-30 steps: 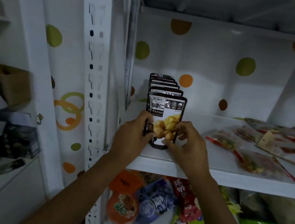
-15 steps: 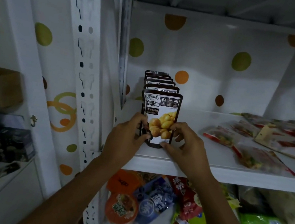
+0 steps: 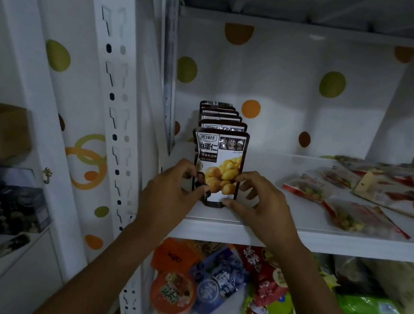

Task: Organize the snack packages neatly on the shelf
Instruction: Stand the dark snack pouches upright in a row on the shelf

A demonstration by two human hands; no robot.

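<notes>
Snack packages [image 3: 219, 116] stand in a file running back from the shelf [image 3: 297, 235] front edge, near its left end.
Step, as judged: seat the front pouch [image 3: 219, 167] square to that edge and flush against the file. Left hand [image 3: 166, 194] and right hand [image 3: 263, 207] pinch its lower sides with curled fingers [image 3: 247, 180], so release gently.
Pouch: upright, dark border, white panel, yellow chestnut print.

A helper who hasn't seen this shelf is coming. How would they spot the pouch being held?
At the left end of the upper shelf, dark pouches stand in a row. It is the front pouch, the only one whose yellow chestnuts show.
</notes>
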